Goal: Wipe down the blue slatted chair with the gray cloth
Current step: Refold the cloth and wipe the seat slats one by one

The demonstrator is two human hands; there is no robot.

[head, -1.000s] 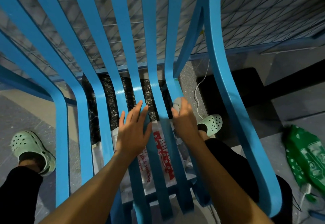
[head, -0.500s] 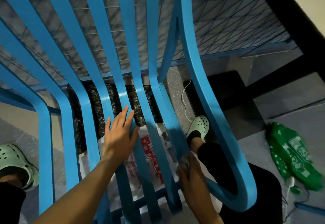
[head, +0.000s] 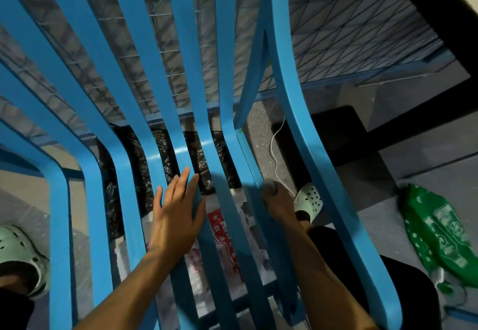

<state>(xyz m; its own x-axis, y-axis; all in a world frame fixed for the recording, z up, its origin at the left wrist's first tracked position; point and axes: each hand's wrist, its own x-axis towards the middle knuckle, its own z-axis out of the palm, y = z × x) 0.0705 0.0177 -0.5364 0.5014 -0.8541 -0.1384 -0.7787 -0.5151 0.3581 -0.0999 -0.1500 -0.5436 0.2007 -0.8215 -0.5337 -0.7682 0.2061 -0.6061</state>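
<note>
Gray floor shows between the blue slatted chair [head: 186, 76]: left hand [head: 173, 215] lies flat, fingers spread, right hand [head: 278, 204] pinches the gray cloth [head: 269, 183] mid-slat, so wiping looks partway done.

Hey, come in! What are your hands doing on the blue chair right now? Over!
Left hand flat on slat. Right hand rubbing gray cloth on blue chair. Nothing blocking.

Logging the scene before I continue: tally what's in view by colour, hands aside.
Blue: 1, the slatted chair
Gray: 1, the cloth, bunched in the right hand
Mint green: 2, the left clog and the right clog
Green: 1, the bag on the floor
White and red: 1, the plastic bag under the seat
Total: 6
</note>
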